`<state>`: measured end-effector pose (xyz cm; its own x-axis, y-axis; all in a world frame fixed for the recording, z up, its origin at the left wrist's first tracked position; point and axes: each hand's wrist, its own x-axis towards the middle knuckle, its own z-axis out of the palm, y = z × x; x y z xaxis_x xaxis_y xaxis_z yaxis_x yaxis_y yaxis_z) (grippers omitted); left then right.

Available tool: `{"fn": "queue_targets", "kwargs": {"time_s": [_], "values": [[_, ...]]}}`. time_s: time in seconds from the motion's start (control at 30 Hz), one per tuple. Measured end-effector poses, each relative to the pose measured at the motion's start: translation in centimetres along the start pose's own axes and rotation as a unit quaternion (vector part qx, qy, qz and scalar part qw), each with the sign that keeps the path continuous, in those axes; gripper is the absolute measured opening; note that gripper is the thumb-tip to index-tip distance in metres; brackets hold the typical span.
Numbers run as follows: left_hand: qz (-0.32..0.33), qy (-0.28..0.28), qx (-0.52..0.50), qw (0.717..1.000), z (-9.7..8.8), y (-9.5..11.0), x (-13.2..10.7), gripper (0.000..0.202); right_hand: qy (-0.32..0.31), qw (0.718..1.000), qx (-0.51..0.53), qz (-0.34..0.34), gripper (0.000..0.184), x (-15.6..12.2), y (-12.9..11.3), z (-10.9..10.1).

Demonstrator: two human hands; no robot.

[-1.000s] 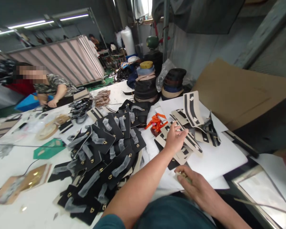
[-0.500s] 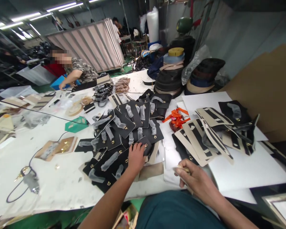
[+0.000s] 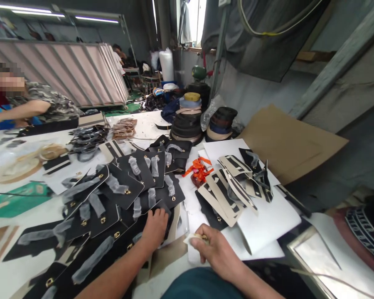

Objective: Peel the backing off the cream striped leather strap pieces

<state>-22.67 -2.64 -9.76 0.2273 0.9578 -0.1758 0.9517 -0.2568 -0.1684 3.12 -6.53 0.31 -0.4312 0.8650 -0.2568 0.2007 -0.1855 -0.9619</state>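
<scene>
Head view: left hand (image 3: pixel 156 227) rests on a black panel (image 3: pixel 162 205) at the right side of the panel pile (image 3: pixel 124 200) on the tabletop (image 3: pixel 148 128); fingers curled, can't tell if that grip is closed. Right hand (image 3: pixel 214 248) grip narrow, pinching a small pale piece (image 3: pixel 191 238) near white sheets (image 3: pixel 271 222). Orange ribbon (image 3: pixel 199 167) lies left of beige pieces (image 3: pixel 212 203).

Beyond the far edge of the white worktable (image 3: pixel 148 120) are green floor (image 3: pixel 121 110), a striped rack (image 3: pixel 59 72), fluorescent tubes (image 3: pixel 96 20), a window (image 3: pixel 201 20) and grey wall (image 3: pixel 255 95).
</scene>
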Motion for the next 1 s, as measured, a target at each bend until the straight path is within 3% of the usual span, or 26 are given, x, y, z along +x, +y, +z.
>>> {"fn": "queue_targets", "kwargs": {"time_s": [0.2, 0.43, 0.53, 0.6, 0.77, 0.87, 1.0], "values": [[-0.030, -0.001, -0.055, 0.998, -2.7, -0.8, -1.2, 0.031, 0.018, 0.999, 0.007, 0.033, 0.044, -0.6, -0.1, 0.0], [-0.125, 0.082, -0.212, 0.966, -6.2, -3.3, -5.4, 0.054, -0.008, 0.999, -0.002, 0.043, 0.036, -0.2, -1.7, 0.2], [-0.142, 0.125, -0.350, 0.918, -7.7, -3.4, -6.8, 0.056, -0.024, 0.999, -0.007, 0.023, 0.038, 0.5, -1.9, 0.8], [-0.124, 0.127, -0.462, 0.869, -8.8, -3.1, -7.4, 0.045, -0.032, 0.999, -0.011, 0.008, 0.038, 1.1, -2.0, 1.3], [-0.120, 0.043, -0.656, 0.744, -10.7, -1.2, -7.6, 0.030, -0.035, 0.999, -0.006, -0.009, 0.039, 2.0, -1.9, 1.8], [-0.128, 0.028, -0.689, 0.713, -11.3, 0.1, -7.0, 0.030, -0.022, 1.000, 0.006, -0.010, 0.041, 2.2, -1.7, 1.6], [-0.118, 0.016, -0.710, 0.694, -11.8, 1.6, -6.0, 0.030, 0.005, 1.000, 0.002, -0.008, 0.041, 2.2, -1.4, 1.2]]}}
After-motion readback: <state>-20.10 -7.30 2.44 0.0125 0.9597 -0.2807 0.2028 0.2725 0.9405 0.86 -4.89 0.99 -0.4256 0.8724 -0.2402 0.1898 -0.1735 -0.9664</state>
